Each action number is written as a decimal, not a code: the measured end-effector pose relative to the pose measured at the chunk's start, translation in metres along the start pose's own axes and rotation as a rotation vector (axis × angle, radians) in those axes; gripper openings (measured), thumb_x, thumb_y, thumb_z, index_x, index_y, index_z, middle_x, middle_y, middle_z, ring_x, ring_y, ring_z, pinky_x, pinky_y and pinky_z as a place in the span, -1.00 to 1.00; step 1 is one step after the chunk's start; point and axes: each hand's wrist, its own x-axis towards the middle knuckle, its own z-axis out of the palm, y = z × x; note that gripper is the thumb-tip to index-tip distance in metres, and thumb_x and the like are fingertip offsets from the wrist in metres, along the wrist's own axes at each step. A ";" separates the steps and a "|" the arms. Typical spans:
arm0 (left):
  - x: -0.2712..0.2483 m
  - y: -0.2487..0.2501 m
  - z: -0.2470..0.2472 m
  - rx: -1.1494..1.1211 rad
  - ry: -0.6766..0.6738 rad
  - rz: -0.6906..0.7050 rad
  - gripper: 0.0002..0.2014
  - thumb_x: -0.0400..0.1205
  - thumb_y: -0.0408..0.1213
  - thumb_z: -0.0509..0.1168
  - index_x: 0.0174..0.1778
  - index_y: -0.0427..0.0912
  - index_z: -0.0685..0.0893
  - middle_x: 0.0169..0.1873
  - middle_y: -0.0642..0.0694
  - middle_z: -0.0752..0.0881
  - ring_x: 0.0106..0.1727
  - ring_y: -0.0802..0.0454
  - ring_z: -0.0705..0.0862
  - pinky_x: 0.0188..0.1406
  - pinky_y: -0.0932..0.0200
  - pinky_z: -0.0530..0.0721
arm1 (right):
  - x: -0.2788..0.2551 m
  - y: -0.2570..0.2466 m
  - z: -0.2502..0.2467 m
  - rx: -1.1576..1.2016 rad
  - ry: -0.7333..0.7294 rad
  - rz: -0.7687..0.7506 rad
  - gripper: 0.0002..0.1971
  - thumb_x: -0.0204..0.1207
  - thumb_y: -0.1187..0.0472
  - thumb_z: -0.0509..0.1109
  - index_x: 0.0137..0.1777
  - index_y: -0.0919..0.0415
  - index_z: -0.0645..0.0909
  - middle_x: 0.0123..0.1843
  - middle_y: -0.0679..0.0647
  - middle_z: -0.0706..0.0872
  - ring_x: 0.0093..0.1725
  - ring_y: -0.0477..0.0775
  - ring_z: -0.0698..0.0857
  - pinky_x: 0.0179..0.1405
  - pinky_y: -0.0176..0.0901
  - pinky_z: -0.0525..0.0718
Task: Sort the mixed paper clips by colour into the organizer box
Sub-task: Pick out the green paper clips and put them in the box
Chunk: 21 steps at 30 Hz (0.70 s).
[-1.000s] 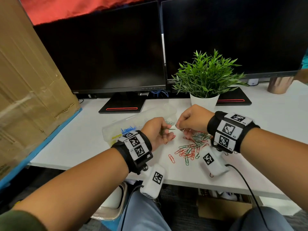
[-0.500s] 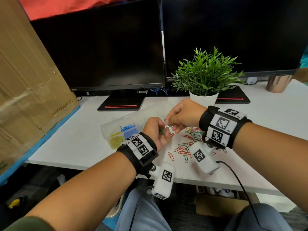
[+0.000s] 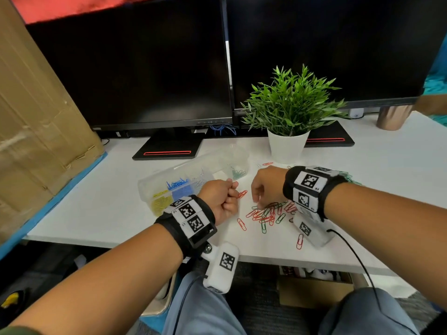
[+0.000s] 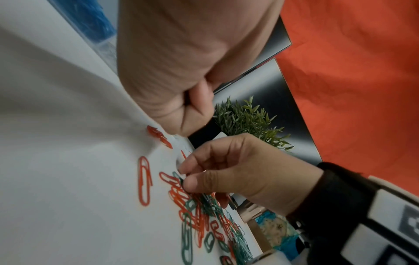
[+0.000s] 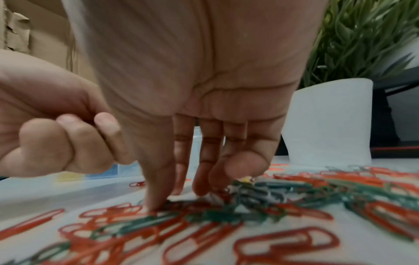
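A clear organizer box lies at the left, with yellow, blue, silver and green clips in separate compartments. A mixed pile of red and green paper clips lies on the white desk. My right hand reaches down into the pile's left edge. Its fingers are straight, and the index tip presses on a green clip. My left hand is a curled fist between box and pile. The green clips in that fist are hidden.
Single red clips lie around the pile. A potted plant stands just behind it, and two monitor bases stand further back. A cardboard sheet leans at the left and a copper cup stands far right.
My right hand left the left hand, where it had passed a clip, and dropped back to the pile. The left hand closed into a fist and stayed beside the box.
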 end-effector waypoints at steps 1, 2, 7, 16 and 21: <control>0.000 -0.001 0.000 0.010 -0.007 -0.008 -0.67 0.78 -0.19 0.06 -0.31 -0.16 0.47 -0.66 0.05 0.32 -0.75 0.21 0.21 -0.84 0.42 0.12 | 0.002 0.000 0.002 0.000 -0.003 0.002 -0.89 0.39 0.13 0.58 -0.10 0.06 0.78 -0.15 -0.11 0.76 -0.15 -0.09 0.66 -0.26 -0.35 0.59; 0.000 -0.002 -0.001 0.014 -0.012 -0.017 -0.67 0.77 -0.17 0.10 -0.32 -0.17 0.47 -0.66 0.05 0.32 -0.75 0.21 0.21 -0.84 0.42 0.13 | 0.004 0.000 0.003 0.003 -0.005 0.004 -0.92 0.40 0.17 0.55 -0.12 0.07 0.77 -0.12 -0.09 0.78 -0.12 -0.07 0.69 -0.21 -0.31 0.64; 0.003 -0.006 0.002 -0.131 -0.029 -0.044 -0.72 0.73 -0.24 0.12 -0.29 -0.25 0.49 -0.52 -0.05 0.42 -0.58 0.13 0.40 -0.73 0.44 0.40 | 0.006 -0.003 0.005 -0.090 -0.059 0.030 -0.93 0.50 0.13 0.43 -0.16 0.10 0.62 0.00 0.04 0.76 0.05 0.11 0.72 0.07 -0.09 0.72; -0.002 -0.016 0.002 -0.269 -0.075 -0.053 -0.72 0.74 -0.25 0.09 -0.02 -0.44 0.54 -0.17 -0.38 0.62 0.03 -0.33 0.67 -0.21 -0.14 0.75 | 0.001 0.001 -0.007 0.275 0.186 0.025 -0.89 0.42 0.28 0.46 -0.33 0.16 0.67 -0.37 0.02 0.70 -0.39 -0.04 0.67 -0.26 -0.17 0.69; -0.002 -0.018 0.007 -0.410 -0.111 -0.059 -0.69 0.75 -0.28 0.05 0.10 -0.49 0.54 -0.03 -0.39 0.56 -0.07 -0.20 0.61 -0.37 -0.12 0.76 | -0.008 -0.003 -0.014 0.450 0.185 -0.032 -0.95 0.43 0.35 0.48 -0.23 0.25 0.75 -0.54 -0.08 0.67 -0.62 -0.21 0.59 -0.45 -0.26 0.64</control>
